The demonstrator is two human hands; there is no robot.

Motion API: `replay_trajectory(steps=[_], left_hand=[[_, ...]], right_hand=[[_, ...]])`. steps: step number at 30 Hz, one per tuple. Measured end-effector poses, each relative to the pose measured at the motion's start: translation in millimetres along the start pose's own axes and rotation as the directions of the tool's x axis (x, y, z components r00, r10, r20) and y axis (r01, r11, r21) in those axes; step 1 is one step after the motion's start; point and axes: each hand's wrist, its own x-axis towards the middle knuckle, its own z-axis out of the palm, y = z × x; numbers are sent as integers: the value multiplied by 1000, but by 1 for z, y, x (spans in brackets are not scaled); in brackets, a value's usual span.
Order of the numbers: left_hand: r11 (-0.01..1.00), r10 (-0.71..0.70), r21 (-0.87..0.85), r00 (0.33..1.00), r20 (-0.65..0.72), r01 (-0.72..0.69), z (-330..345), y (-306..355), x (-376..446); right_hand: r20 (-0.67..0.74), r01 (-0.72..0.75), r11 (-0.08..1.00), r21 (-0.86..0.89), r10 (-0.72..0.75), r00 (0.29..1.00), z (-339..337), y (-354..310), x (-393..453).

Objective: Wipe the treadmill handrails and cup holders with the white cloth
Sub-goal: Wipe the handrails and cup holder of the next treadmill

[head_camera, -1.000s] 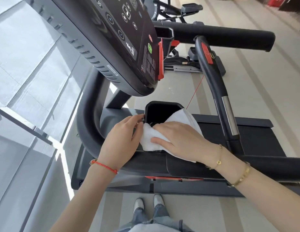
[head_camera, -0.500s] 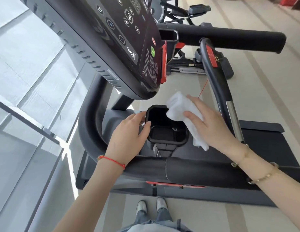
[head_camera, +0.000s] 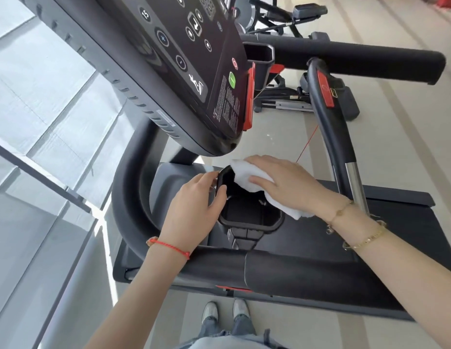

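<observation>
Left hand [head_camera: 194, 210]: pinches the near cup holder [head_camera: 247, 210] rim.
Right hand [head_camera: 287, 187]: spread, presses white cloth [head_camera: 247, 177] onto its far edge.
Left: far cup holder [head_camera: 258, 54], handrails [head_camera: 345, 57], apparently.

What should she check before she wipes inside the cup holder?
1. White cloth under the right hand: ok, flat fingers press it.
2. Cloth reaches the cup holder: ok, it lies over the far rim.
3. Left hand steadies the holder: ok, thumb and fingers pinch its left rim.
4. Inside of the holder free of things: ok, only the dark floor shows.
5. Holder's inside already clean: cannot tell.
6. Padded handrail in front wiped: cannot tell.
</observation>
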Motion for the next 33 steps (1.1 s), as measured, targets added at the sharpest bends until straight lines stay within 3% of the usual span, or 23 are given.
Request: replay_trajectory(steps=[2, 6, 11, 15, 17, 20, 25, 30, 33], left_hand=[[1000, 10, 12, 1000, 5, -10, 1, -2, 1], [999, 25, 42, 1000, 2, -25, 3, -5, 2], [999, 28, 45, 1000, 1, -28, 3, -6, 2], [999, 30, 34, 1000, -7, -30, 4, -7, 3], [999, 37, 29, 999, -15, -36, 4, -7, 2], [998, 46, 33, 999, -9, -46, 4, -7, 2], [998, 46, 37, 999, -7, -46, 4, -7, 2], [998, 44, 34, 999, -8, -44, 4, -7, 2], [998, 53, 41, 999, -12, -53, 3, -7, 1]], right_hand=[[-1, 65, 993, -102, -65, 998, 5, -13, 18], [-32, 68, 989, -128, -73, 997, 10, -15, 18], [-92, -51, 991, 122, 63, 994, 10, 10, -15], [32, -39, 993, 108, 35, 999, 1, 2, 5], [-35, -90, 982, 166, 97, 995, 5, -4, 1], [-173, -235, 899, 369, 315, 933, 22, -14, -28], [-72, -317, 714, 624, 457, 887, 38, -32, -58], [13, -339, 833, 437, 371, 929, 12, -18, -29], [18, -306, 859, 411, 328, 945, 7, -15, -25]])
